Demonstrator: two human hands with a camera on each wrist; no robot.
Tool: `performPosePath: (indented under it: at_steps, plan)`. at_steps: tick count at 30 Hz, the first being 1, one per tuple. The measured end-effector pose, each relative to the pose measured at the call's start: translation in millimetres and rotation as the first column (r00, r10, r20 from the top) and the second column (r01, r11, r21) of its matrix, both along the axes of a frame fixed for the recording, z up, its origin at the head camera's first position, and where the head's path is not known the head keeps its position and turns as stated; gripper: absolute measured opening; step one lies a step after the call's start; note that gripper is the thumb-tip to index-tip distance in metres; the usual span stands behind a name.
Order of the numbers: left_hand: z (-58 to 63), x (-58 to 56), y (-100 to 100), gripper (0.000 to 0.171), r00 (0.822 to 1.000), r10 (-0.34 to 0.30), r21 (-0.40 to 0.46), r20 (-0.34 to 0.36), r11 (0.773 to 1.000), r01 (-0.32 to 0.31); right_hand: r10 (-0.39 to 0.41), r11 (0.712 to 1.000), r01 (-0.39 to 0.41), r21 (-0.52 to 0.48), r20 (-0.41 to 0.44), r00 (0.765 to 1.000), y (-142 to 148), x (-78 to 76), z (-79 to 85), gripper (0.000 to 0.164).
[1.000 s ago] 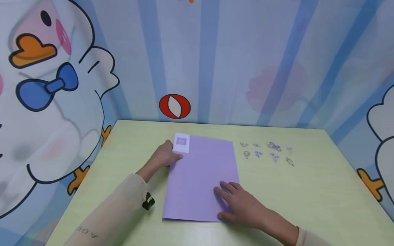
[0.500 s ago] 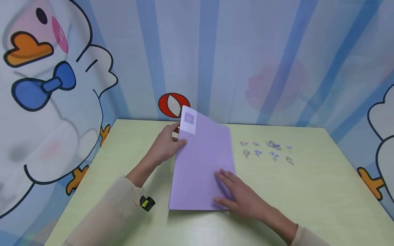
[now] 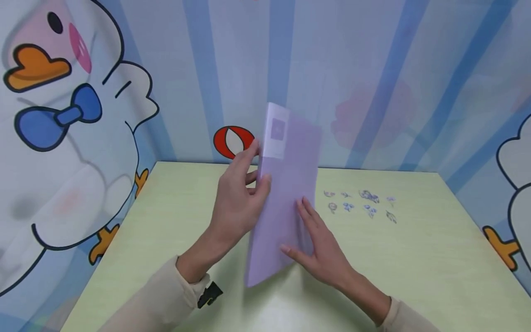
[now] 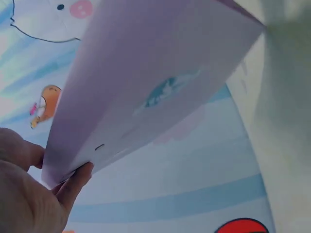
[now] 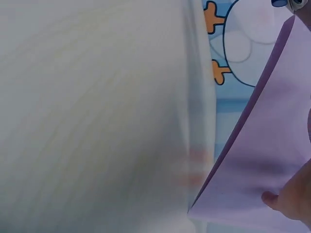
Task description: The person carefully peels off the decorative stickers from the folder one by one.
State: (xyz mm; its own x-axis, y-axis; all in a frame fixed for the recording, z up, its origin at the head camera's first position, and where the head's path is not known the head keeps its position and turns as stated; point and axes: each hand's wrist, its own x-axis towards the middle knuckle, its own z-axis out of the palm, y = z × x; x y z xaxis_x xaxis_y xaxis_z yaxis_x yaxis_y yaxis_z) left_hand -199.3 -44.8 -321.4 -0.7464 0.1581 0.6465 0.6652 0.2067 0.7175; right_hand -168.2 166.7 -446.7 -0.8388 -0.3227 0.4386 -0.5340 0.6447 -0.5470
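Note:
A purple file folder [image 3: 286,189] stands tilted up off the table, with a white label [image 3: 275,133] at the upper end of its spine. My left hand [image 3: 234,203] grips the spine side, thumb on the front and fingers behind. The left wrist view shows that hand [image 4: 29,189] pinching the folder [image 4: 131,63] at its edge. Against the lower right of the cover rests my right hand [image 3: 325,253], its fingers straight. From the right wrist, the thumb of my right hand [image 5: 294,196] lies on the purple cover [image 5: 257,160].
Several small flower and leaf cutouts or stickers [image 3: 369,197] lie in two rows on the right of the pale table [image 3: 415,263]. Behind the table hangs a striped blue backdrop [image 3: 232,60] with cartoon ducks. A black strap piece [image 3: 209,294] hangs at the left sleeve.
The folder has gone from lying flat to tilted up, its labelled end rising and moving right. My left hand rose with it; my right hand shifted slightly upward along the cover.

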Motion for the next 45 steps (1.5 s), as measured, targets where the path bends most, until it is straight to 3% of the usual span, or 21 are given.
performPosePath:
  at_steps: [4,8,13,16,20,25,33,37,41,45]
  plan:
    - [3.9,19.5,14.2,0.069,0.993,0.002,0.006,-0.117,1.0,-0.002,0.023,0.991,-0.038,-0.125,-0.124,0.992,-9.4,4.9,16.0,0.097]
    - [1.2,36.0,26.5,0.071,0.988,0.007,0.007,-0.153,1.0,-0.005,0.061,0.975,-0.111,-0.195,-0.245,0.968,-18.2,9.6,28.6,0.098]
    - [-1.9,46.8,32.2,0.068,0.983,0.049,0.011,-0.176,0.999,-0.048,0.074,0.969,-0.143,-0.203,-0.313,0.947,-24.5,17.3,38.7,0.097]
    - [-2.7,49.2,34.5,0.067,0.983,0.055,0.007,-0.178,0.999,-0.054,0.084,0.963,-0.161,-0.214,-0.331,0.94,-28.6,24.9,49.7,0.094]
    - [-3.2,50.0,38.4,0.066,0.984,0.036,0.016,-0.174,0.999,-0.034,0.061,0.961,-0.14,-0.24,-0.309,0.949,-33.5,35.2,64.8,0.088]
    - [-5.0,51.2,43.4,0.065,0.975,0.035,0.012,-0.217,0.999,-0.033,-0.018,0.959,-0.078,-0.272,-0.331,0.943,-35.3,39.5,63.0,0.084]
    - [-8.4,54.5,54.0,0.069,0.926,0.041,-0.017,-0.376,0.999,-0.052,-0.143,0.954,0.018,-0.299,-0.402,0.904,-30.4,37.6,51.7,0.066]
    - [-10.9,58.5,59.6,0.07,0.898,0.059,-0.061,-0.436,0.994,-0.095,-0.194,0.947,0.054,-0.317,-0.431,0.881,-27.7,39.6,50.9,0.041]
    - [-14.0,59.4,63.6,0.068,0.886,0.054,-0.1,-0.461,0.989,-0.112,-0.23,0.934,0.068,-0.35,-0.448,0.864,-23.3,40.2,51.0,0.024]
    - [-16.8,52.4,64.3,0.07,0.875,0.01,-0.129,-0.484,0.988,-0.082,-0.244,0.92,0.064,-0.388,-0.436,0.866,-16.0,37.6,53.2,0.036]
